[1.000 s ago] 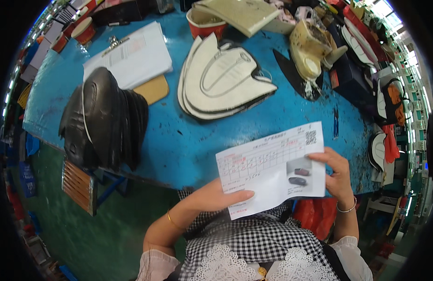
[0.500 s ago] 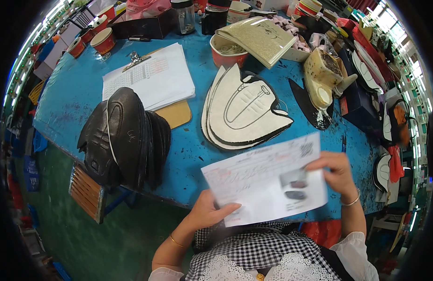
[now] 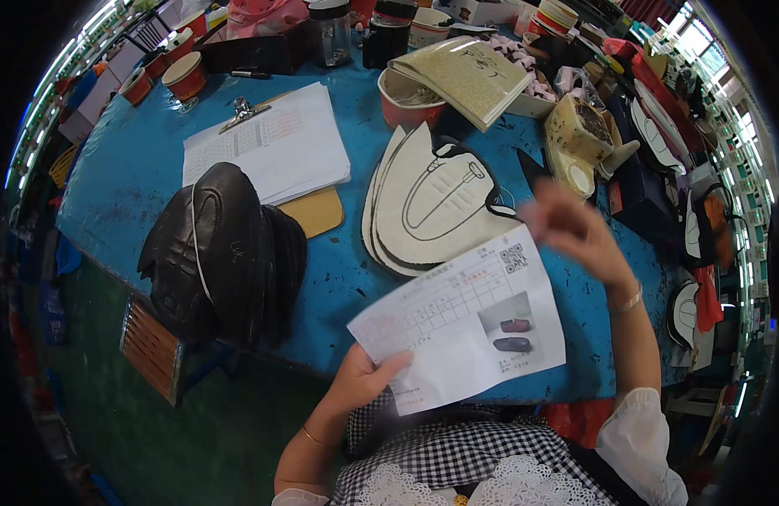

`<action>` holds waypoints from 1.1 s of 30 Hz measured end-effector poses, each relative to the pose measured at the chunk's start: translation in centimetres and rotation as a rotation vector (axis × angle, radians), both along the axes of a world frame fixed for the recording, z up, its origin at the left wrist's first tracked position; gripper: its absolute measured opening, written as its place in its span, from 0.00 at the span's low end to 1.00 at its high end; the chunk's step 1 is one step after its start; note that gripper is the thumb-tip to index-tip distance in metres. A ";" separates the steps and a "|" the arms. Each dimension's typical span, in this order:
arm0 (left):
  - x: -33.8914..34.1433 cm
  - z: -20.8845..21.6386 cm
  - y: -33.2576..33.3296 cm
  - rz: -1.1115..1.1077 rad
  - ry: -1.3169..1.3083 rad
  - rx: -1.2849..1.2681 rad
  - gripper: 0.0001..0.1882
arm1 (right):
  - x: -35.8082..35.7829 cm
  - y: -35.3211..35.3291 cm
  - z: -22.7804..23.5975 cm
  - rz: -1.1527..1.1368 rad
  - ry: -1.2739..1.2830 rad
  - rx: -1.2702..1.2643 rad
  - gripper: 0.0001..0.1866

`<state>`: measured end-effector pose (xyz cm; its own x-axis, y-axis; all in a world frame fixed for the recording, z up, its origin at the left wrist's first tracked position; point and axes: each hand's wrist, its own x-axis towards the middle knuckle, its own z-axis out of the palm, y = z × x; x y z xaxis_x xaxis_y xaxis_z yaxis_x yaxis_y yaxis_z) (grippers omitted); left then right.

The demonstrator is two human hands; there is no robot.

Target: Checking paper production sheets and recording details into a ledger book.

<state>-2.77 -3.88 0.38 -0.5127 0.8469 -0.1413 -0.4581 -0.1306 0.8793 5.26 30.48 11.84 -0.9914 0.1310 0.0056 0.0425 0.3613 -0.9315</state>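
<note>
Pinching that printed sheet (image 3: 457, 363) by its left side over the table's (image 3: 330, 261) near edge, your left hand (image 3: 366, 379) alone risks it flopping loose; right hand's (image 3: 582, 236) fingers are too blurred to tell, tbh.

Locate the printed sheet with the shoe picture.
In the head view, the printed sheet is right of centre, held in the left hand just below the white stitched pieces.

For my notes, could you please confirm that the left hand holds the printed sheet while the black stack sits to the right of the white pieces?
Not quite: the black stack sits left of the white pieces, as the head view shows; the left hand holds the printed sheet.
</note>
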 end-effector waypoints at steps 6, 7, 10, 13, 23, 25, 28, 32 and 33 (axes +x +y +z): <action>-0.1 1.3 0.7 -0.085 0.131 -0.078 0.22 | -11.7 10.4 -5.6 -0.476 -0.076 -0.722 0.36; 0.0 1.6 0.7 -0.083 0.147 -0.064 0.21 | -13.3 11.4 -6.2 -0.434 -0.069 -0.824 0.32; -0.1 0.8 0.2 -0.165 0.250 -0.156 0.23 | -16.4 11.4 -7.0 -0.430 -0.075 -0.834 0.23; 0.1 0.9 0.5 -0.129 0.259 -0.165 0.22 | -17.7 11.0 -7.0 -0.516 -0.057 -0.732 0.15; 0.7 1.5 2.7 -0.129 0.629 -0.318 0.23 | -5.2 7.8 1.5 -0.414 0.360 -0.592 0.17; 0.9 1.4 2.8 -0.066 0.721 -0.280 0.30 | 2.5 6.4 3.6 -0.497 0.243 -0.476 0.20; 1.6 1.2 2.6 0.031 0.745 -0.308 0.31 | 12.9 3.6 3.7 -0.434 0.194 -0.425 0.28; 2.5 0.9 2.9 0.180 0.856 -0.244 0.35 | 23.0 0.5 0.9 -0.403 0.034 -0.538 0.33; 3.1 1.8 3.2 0.204 0.726 -0.234 0.38 | 24.9 0.0 -0.5 -0.405 -0.034 -0.579 0.34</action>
<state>0.37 -0.65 2.18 -0.6871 0.7157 0.1251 0.2543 0.0755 0.9642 30.16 30.45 11.34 -0.8625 0.4620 -0.2063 0.1009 -0.2425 -0.9649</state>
